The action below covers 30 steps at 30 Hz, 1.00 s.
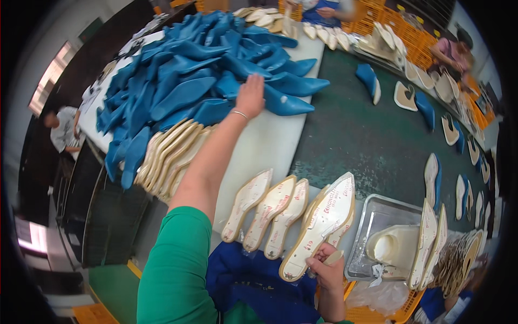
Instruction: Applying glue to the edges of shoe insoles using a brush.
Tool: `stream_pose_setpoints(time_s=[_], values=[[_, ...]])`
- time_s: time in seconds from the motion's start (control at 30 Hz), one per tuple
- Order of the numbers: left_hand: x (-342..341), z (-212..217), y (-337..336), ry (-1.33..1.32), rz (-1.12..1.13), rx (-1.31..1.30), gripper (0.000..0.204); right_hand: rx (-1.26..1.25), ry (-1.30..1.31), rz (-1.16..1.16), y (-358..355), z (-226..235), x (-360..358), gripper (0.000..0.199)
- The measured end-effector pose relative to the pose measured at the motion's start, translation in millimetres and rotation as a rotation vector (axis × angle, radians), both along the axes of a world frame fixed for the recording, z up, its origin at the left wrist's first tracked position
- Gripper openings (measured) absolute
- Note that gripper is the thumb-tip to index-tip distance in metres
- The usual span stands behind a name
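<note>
My left hand (251, 97) reaches up to a heap of blue shoe lasts (181, 100) and touches one of them. Its fingers look stretched out over the last, and I cannot see a firm grip. Near the front edge, my right hand (327, 267) is closed on a pale insole (318, 229) with red print, toe pointing away. A small, flat, light-coloured piece (333, 257) also sticks out by the thumb; its kind is unclear. Left of that lie several similar insoles (270, 210) in a row, and another shows partly behind the held one.
A metal tray (360, 237) with a pot of white paste (384, 248) stands at the right. More insoles (172, 148) are stacked below the lasts. The dark green belt (345, 146) carries lasts and insoles. Orange crates (396, 21) and people at work are beyond.
</note>
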<state>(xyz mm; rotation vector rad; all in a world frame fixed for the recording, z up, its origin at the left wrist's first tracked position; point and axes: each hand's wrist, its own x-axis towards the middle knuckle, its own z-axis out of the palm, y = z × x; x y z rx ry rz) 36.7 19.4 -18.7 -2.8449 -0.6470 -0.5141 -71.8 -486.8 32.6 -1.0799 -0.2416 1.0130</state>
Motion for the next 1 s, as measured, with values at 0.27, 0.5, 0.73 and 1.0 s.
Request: stream_pose_setpoints(time_s=[0.27, 0.5, 0.73, 1.0], values=[[36, -3, -11, 0.099, -0.232, -0.145, 0.047, 0.049, 0.108, -0.060, -32, -21, 26, 0.030], [90, -35, -132, 0.125, -0.327, -1.082, 0.080, 0.066, 0.073, -0.039, -47, -16, 37, 0.031], [157, -66, -310, -0.058, -0.103, -0.809, 0.087, 0.058, 0.067, -0.130, -83, -25, 26, 0.030], [170, -101, -368, 0.131, -0.424, -1.112, 0.080, 0.009, 0.024, -0.229, -97, -11, 30, 0.031]])
